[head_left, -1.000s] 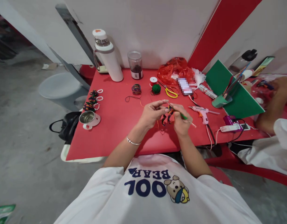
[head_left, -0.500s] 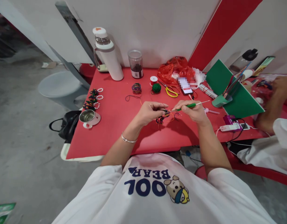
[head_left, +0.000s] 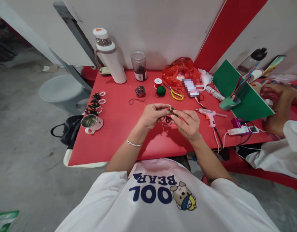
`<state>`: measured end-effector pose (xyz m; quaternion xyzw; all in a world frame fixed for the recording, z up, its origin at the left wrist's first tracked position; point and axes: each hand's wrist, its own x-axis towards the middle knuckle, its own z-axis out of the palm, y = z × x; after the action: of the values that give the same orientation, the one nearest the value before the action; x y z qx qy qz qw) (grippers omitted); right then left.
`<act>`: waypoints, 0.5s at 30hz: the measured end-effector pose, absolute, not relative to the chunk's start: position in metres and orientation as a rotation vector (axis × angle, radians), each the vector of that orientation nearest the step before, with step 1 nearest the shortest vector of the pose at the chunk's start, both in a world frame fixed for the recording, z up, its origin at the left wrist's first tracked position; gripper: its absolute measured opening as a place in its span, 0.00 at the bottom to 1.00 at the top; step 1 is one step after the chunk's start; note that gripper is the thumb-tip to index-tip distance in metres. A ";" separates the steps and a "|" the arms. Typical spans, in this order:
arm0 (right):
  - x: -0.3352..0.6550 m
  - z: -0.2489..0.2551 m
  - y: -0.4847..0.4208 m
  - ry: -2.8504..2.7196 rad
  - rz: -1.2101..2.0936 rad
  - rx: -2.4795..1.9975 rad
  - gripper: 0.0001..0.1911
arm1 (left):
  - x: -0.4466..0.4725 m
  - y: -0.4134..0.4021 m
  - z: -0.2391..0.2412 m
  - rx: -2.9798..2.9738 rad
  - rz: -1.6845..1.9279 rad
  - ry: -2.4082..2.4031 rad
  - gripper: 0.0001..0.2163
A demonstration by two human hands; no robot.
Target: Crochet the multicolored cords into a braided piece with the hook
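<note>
Working over the middle of the red table [head_left: 110, 141], a little back from its front edge. Pinching a small multicoloured thread piece [head_left: 168, 120] with the left hand [head_left: 153, 115], thumb and forefinger closed on its upper end. Keeping it raised above the surface, not lying on it. Closing the right hand [head_left: 188, 124] just beside, fingertips touching the same piece. Gripping probably a thin green crochet hook [head_left: 173, 111] there, but too small and blurred to tell surely.

Just right of the right hand, lying flat, a pink glue gun [head_left: 208, 115]. Along the back edge: a white flask [head_left: 110, 59] upright near the back left corner, a clear jar [head_left: 139, 66] beside it, then a red spool [head_left: 158, 82], a green yarn ball [head_left: 161, 91] and yellow scissors [head_left: 177, 94]. Near the left edge, a steel cup [head_left: 90, 121] and behind it a row of beaded pieces [head_left: 96, 103]. Toward the right edge, a green board [head_left: 242, 96] leaning, and beyond it another person's hand [head_left: 277, 93].
</note>
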<state>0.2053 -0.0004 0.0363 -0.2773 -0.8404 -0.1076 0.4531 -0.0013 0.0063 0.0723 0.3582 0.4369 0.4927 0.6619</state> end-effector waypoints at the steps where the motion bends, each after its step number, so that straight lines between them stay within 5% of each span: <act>1: 0.204 0.033 -0.001 -2.042 -0.276 -0.685 0.12 | -0.002 0.006 0.073 0.798 1.080 0.950 0.17; 15: 0.220 0.075 0.002 -1.928 0.569 -0.722 0.06 | -0.016 0.011 0.086 1.112 0.846 1.025 0.11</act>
<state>0.2198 0.0017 0.0746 -0.2964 -0.7910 0.2333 0.4818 -0.0158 0.0111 0.0857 0.4892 0.4507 0.3720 0.6475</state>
